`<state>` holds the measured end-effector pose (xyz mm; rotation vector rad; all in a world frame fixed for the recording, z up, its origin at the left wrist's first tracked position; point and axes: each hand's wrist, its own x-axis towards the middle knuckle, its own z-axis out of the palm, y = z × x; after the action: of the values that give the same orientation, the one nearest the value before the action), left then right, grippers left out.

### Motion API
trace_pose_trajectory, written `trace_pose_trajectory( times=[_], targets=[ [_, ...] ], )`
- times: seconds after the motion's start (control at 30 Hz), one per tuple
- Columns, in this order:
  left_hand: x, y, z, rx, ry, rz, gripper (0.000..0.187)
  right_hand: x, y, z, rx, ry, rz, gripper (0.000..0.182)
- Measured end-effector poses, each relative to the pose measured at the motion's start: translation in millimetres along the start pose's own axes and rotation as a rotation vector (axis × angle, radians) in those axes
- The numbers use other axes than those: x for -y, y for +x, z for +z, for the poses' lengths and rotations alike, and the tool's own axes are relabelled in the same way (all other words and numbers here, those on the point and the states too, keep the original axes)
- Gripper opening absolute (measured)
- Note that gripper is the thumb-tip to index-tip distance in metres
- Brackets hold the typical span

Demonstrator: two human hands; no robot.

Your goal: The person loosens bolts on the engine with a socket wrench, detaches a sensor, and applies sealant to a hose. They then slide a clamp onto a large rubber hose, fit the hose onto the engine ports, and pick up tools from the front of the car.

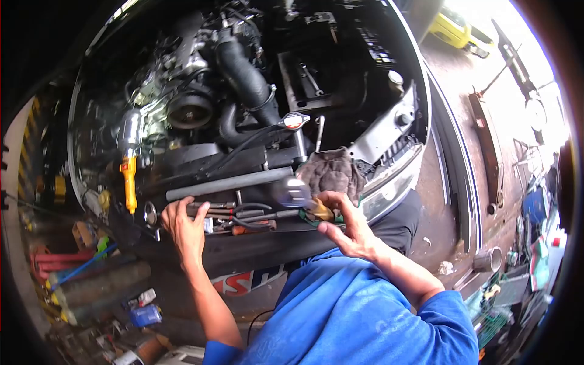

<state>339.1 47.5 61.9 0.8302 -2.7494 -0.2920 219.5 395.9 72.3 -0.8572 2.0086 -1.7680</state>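
Note:
My left hand is at the left end of a row of hand tools lying along the front of an open engine bay; its fingers are spread over the tool ends. My right hand has its thumb and fingers around a yellowish handle, joined to a clear, motion-blurred part. Just above that hand is a dark work glove. A long grey bar runs above the tools. Beside my left hand is a round metal piece.
The engine and a thick black hose fill the bay. A yellow-handled work lamp stands at the left. A radiator cap and a headlight are nearby. Gas cylinders lie lower left.

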Motion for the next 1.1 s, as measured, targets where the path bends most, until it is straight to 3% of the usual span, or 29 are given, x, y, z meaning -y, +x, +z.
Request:
trace_pose_trajectory(
  times=[0.03, 0.1, 0.17, 0.23, 0.37, 0.43, 0.5, 0.57, 0.7, 0.77, 0.9, 1.1],
  targets=[
    [-4.8, -3.3, -1.6, -0.065, -0.039, 0.025, 0.041, 10.9, -5.8, -7.7, 0.080, 0.057, 0.147, 0.046],
    [-15.6, -9.4, -14.4, -0.048, -0.053, 0.029, 0.038, 9.2, -14.1, -8.2, -0.012, 0.143, 0.166, 0.045],
    [-14.7, -15.5, -20.4, -0.024, -0.085, 0.112, 0.032, -2.1, -28.1, -2.8, -0.118, 0.651, 0.421, 0.036],
    [-13.3, -21.4, -23.1, -0.006, -0.091, 0.174, 0.032, -8.1, -38.6, -3.5, -0.131, 0.304, 0.245, 0.032],
    [-9.7, -25.9, -28.7, -0.233, -0.161, 0.299, 0.023, 2.8, -49.0, -7.6, -0.142, -0.109, 0.171, 0.040],
    [-4.0, -28.7, -21.8, -0.312, -0.442, 0.137, 0.020, 23.3, -51.3, -8.0, -0.166, -0.181, 0.179, 0.049],
    [-12.9, -40.8, -17.8, -0.219, -0.785, 0.003, 0.023, 11.1, -64.6, 1.5, -0.179, -0.060, 0.158, 0.049],
    [-37.0, -52.9, -7.0, -0.049, -1.066, 0.088, 0.029, 29.8, -67.4, 2.0, -0.117, 0.082, 0.132, 0.054],
    [-101.9, -90.3, 24.2, 0.298, -1.414, 0.114, 0.035, 54.2, -74.5, -1.1, 0.050, 0.516, 0.325, 0.065],
    [-122.6, -102.1, 36.1, 0.412, -1.547, 0.071, 0.033, 49.8, -77.7, -9.6, 0.102, 0.520, 0.355, 0.058],
    [-140.5, -105.3, 46.6, 0.412, -1.609, -0.007, 0.029, 48.4, -64.0, -47.6, 0.281, 0.404, 0.456, 0.055],
    [-154.6, -97.5, 20.8, 0.433, -1.232, 0.076, 0.027, 2.9, -12.8, -87.2, 0.691, 0.504, 0.246, 0.051]
  ],
)
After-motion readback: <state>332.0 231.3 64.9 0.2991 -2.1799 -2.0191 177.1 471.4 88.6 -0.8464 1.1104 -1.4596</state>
